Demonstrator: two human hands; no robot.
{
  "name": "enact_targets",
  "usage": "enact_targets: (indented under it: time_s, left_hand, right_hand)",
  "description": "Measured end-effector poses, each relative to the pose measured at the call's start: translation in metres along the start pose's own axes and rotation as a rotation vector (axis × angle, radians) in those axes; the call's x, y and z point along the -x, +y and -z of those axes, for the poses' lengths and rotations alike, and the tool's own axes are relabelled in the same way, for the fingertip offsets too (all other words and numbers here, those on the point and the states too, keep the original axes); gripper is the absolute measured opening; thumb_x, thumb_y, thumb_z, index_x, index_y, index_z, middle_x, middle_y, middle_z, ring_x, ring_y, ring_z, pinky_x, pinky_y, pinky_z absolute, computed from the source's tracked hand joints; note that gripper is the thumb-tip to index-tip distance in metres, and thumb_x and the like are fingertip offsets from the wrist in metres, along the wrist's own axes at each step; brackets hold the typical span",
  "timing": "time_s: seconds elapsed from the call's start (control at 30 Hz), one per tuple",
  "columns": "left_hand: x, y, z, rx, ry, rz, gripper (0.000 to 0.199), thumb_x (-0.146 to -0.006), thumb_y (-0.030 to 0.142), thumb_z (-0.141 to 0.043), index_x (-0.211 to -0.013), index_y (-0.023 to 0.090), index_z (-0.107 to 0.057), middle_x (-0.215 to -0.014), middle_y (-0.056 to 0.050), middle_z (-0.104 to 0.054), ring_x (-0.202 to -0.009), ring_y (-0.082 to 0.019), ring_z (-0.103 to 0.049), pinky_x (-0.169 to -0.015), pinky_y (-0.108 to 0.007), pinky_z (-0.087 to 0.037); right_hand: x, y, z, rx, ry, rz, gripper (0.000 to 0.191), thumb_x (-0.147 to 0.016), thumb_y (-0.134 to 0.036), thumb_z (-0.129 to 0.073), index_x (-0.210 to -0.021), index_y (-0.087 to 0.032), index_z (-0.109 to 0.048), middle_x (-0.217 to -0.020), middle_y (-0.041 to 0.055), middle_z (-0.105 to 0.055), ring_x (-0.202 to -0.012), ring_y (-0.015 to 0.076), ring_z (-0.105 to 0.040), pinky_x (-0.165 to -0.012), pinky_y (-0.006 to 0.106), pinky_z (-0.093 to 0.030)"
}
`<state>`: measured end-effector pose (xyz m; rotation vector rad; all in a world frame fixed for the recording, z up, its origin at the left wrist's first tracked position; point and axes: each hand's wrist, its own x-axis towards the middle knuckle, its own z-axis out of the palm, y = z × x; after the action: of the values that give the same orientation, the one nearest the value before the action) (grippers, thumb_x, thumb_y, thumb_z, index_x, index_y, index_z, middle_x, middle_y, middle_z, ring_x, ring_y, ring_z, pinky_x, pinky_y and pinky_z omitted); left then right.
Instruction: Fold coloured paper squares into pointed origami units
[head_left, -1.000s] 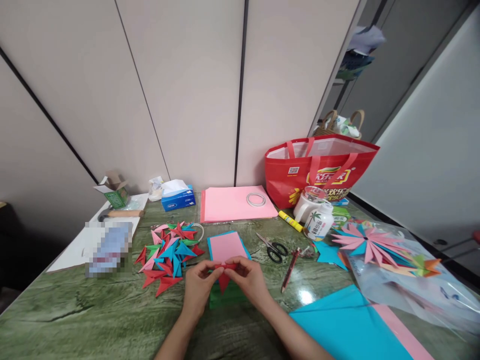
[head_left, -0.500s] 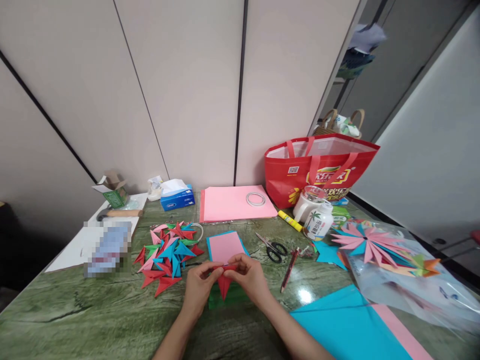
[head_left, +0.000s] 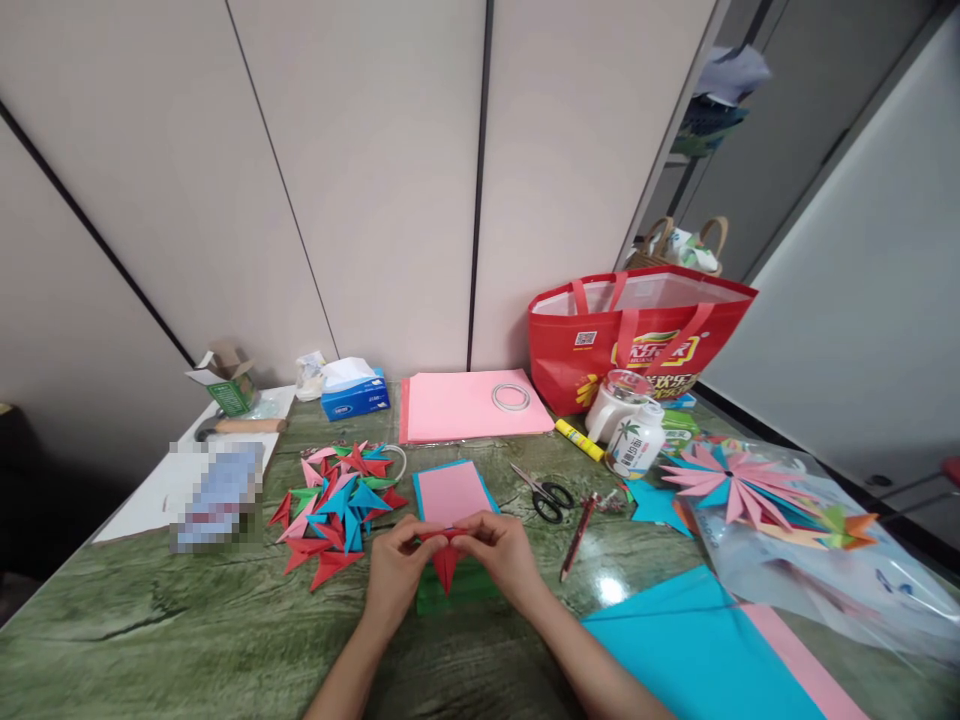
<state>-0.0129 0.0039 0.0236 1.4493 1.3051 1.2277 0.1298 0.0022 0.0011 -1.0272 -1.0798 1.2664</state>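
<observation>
My left hand (head_left: 401, 568) and my right hand (head_left: 499, 555) pinch a folded red paper piece (head_left: 446, 570) between thumbs and fingers, its pointed end facing down toward me. Beneath it lies a stack of paper with a pink sheet (head_left: 452, 490) on top, blue edges around it and green paper (head_left: 431, 603) at the near end. Left of my hands sits a pile of folded paper pieces (head_left: 349, 510) in red, blue, pink and green. To the right are black-handled scissors (head_left: 551, 500) and a dark red pencil (head_left: 577, 540).
Pink sheets (head_left: 450, 410) with silvery rings lie at the back, beside a tissue box (head_left: 356, 395). A yellow glue stick (head_left: 579, 440), white bottle (head_left: 636, 445) and red bag (head_left: 570, 350) stand right. Blue paper (head_left: 675, 640) and a paper flower (head_left: 739, 485) lie nearer; a hammer (head_left: 244, 426) rests left.
Both hands keep their pinch on the red paper piece, which has hardly moved. The view has shifted very slightly.
</observation>
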Motion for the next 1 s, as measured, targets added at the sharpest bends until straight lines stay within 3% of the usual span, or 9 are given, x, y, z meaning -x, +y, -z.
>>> enact_targets:
  time_s: [0.27, 0.43, 0.57, 0.77, 1.0]
  left_hand:
    - [0.001, 0.003, -0.002, -0.019, -0.005, -0.003, 0.009, -0.059, 0.026, -0.068, -0.059, 0.017, -0.069, -0.054, 0.001, -0.056, -0.056, -0.014, -0.051, -0.054, -0.022, -0.04]
    - [0.001, -0.002, -0.002, 0.165, -0.021, 0.104, 0.013, -0.059, 0.027, -0.068, -0.065, 0.015, -0.068, -0.063, -0.001, -0.061, -0.062, -0.016, -0.055, -0.059, -0.023, -0.043]
    - [0.002, -0.001, -0.002, 0.272, -0.069, 0.172, 0.014, -0.059, 0.025, -0.069, -0.066, 0.014, -0.066, -0.066, -0.003, -0.064, -0.064, -0.016, -0.056, -0.062, -0.024, -0.044]
    - [0.002, -0.002, -0.003, 0.232, -0.072, 0.133, 0.015, -0.058, 0.027, -0.069, -0.062, 0.014, -0.065, -0.059, -0.001, -0.061, -0.06, -0.016, -0.054, -0.058, -0.024, -0.042]
    - [0.001, -0.005, -0.002, 0.133, -0.071, 0.073, 0.013, -0.061, 0.028, -0.066, -0.062, 0.015, -0.065, -0.061, 0.0, -0.058, -0.061, -0.015, -0.052, -0.059, -0.023, -0.041]
  right_hand:
    - [0.0, 0.0, 0.0, -0.02, -0.038, 0.012, 0.013, -0.056, -0.029, -0.072, -0.06, -0.018, -0.066, -0.054, -0.0026, -0.063, -0.047, 0.0122, -0.058, -0.047, 0.023, -0.05]
    - [0.001, -0.007, 0.0, -0.021, -0.065, 0.023, 0.015, -0.06, -0.027, -0.07, -0.072, -0.019, -0.068, -0.058, -0.0025, -0.065, -0.047, 0.0116, -0.059, -0.048, 0.022, -0.05]
    - [0.001, -0.008, 0.002, -0.055, -0.076, 0.025, 0.012, -0.058, -0.025, -0.072, -0.067, -0.019, -0.069, -0.056, -0.002, -0.066, -0.045, 0.0123, -0.06, -0.047, 0.021, -0.05]
    - [0.0, -0.006, 0.003, -0.05, -0.095, 0.017, 0.008, -0.058, -0.025, -0.072, -0.058, -0.019, -0.067, -0.051, -0.0024, -0.066, -0.04, 0.0122, -0.059, -0.042, 0.02, -0.048]
    - [0.001, -0.002, 0.003, 0.051, -0.091, 0.11, 0.01, -0.065, -0.028, -0.067, -0.062, -0.018, -0.067, -0.048, -0.0018, -0.063, -0.041, 0.013, -0.059, -0.044, 0.022, -0.048]
